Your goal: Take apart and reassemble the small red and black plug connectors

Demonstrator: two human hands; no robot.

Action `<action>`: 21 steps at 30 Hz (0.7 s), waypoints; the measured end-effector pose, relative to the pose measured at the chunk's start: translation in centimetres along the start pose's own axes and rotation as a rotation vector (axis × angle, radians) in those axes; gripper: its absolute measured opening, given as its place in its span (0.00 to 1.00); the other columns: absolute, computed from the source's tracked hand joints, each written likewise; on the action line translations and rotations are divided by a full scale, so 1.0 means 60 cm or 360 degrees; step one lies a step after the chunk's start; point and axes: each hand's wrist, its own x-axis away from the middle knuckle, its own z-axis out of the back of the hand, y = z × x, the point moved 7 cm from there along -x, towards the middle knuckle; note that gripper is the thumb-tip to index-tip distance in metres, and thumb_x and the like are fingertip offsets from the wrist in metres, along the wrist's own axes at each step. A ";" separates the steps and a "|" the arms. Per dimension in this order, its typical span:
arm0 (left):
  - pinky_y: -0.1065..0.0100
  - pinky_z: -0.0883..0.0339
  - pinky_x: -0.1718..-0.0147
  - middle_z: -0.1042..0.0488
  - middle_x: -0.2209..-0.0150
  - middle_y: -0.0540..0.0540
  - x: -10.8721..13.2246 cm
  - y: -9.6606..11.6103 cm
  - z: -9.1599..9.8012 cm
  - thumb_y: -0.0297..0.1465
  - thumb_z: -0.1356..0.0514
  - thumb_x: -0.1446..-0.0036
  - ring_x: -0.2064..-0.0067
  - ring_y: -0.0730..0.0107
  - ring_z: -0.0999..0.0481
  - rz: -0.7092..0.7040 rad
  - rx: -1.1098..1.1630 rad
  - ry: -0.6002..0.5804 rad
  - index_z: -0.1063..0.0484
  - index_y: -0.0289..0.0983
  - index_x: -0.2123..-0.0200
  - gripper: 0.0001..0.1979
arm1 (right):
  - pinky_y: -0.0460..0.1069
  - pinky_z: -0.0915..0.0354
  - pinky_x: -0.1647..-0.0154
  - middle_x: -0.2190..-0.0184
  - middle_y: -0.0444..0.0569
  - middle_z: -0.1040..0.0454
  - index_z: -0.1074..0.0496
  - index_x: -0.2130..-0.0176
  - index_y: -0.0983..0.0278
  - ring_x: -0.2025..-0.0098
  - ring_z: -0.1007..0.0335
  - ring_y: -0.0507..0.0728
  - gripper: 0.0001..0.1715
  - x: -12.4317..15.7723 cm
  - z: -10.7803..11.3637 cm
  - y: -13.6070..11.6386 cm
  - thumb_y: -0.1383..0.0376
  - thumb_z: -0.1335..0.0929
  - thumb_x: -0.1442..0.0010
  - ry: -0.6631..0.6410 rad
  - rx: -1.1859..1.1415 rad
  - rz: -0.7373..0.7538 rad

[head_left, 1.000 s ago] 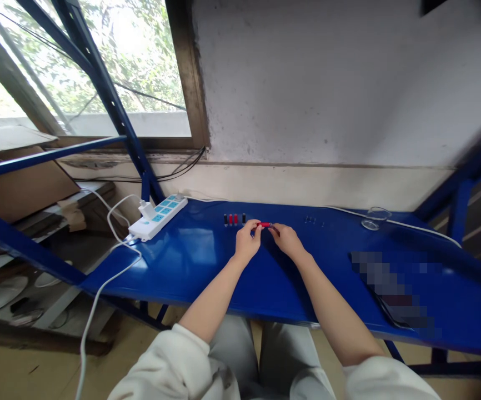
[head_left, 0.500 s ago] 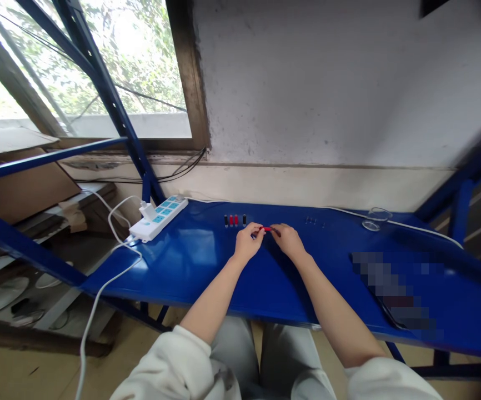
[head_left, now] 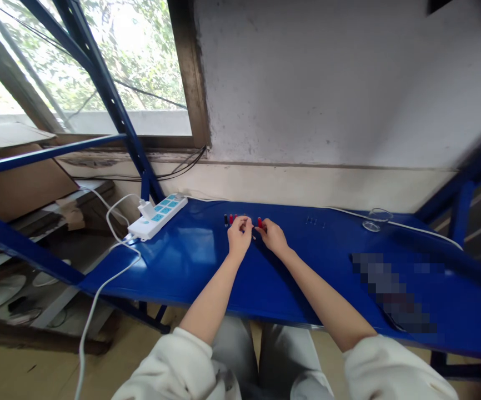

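On the blue metal shelf (head_left: pixel 190 261) my left hand (head_left: pixel 239 236) and my right hand (head_left: pixel 271 237) sit close together near the back edge. My right hand pinches a small red piece (head_left: pixel 259 223) held upright at its fingertips. My left hand has its fingers curled just beside the row of small black and red upright pieces (head_left: pixel 229 219); what its fingers hold, if anything, is hidden.
A white power strip (head_left: pixel 157 217) with a white cable lies at the shelf's back left. Several tiny dark pieces (head_left: pixel 314 221) and a clear dish (head_left: pixel 376 218) sit to the right. A blurred-out patch (head_left: pixel 394 289) covers the right side. Blue frame posts (head_left: pixel 111 94) rise left.
Both hands have moved left toward the row of upright pieces. The red piece, held lying between both hands before, now stands upright in my right fingers.
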 end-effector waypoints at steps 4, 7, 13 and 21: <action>0.74 0.35 0.75 0.30 0.77 0.50 -0.008 -0.011 0.018 0.37 0.48 0.46 0.79 0.78 0.32 0.0109 0.0179 0.0161 0.33 0.35 0.70 0.11 | 0.44 0.44 0.71 0.73 0.47 0.28 0.34 0.71 0.65 0.71 0.33 0.52 0.04 -0.035 -0.028 0.009 0.65 0.35 0.48 -0.0058 -0.0178 -0.0177; 0.74 0.36 0.75 0.31 0.78 0.50 -0.011 -0.023 0.021 0.36 0.47 0.47 0.79 0.79 0.32 0.0173 0.0288 0.0221 0.33 0.34 0.71 0.11 | 0.44 0.44 0.71 0.72 0.47 0.27 0.32 0.72 0.64 0.69 0.33 0.52 0.04 -0.056 -0.043 0.011 0.65 0.34 0.49 -0.0092 -0.0155 -0.0215; 0.74 0.37 0.77 0.32 0.80 0.51 -0.016 -0.039 0.022 0.34 0.47 0.48 0.80 0.78 0.33 0.0285 0.0447 0.0297 0.34 0.33 0.71 0.09 | 0.45 0.44 0.71 0.72 0.47 0.26 0.30 0.72 0.63 0.67 0.32 0.53 0.06 -0.068 -0.064 0.015 0.63 0.34 0.49 -0.0186 0.0035 -0.0270; 0.72 0.37 0.70 0.29 0.75 0.49 -0.001 -0.009 -0.007 0.34 0.49 0.46 0.72 0.74 0.30 -0.0057 -0.0415 -0.0120 0.32 0.37 0.68 0.08 | 0.49 0.41 0.64 0.65 0.50 0.26 0.29 0.61 0.63 0.61 0.32 0.57 0.17 -0.053 -0.036 0.022 0.58 0.33 0.51 -0.0297 0.0073 -0.0341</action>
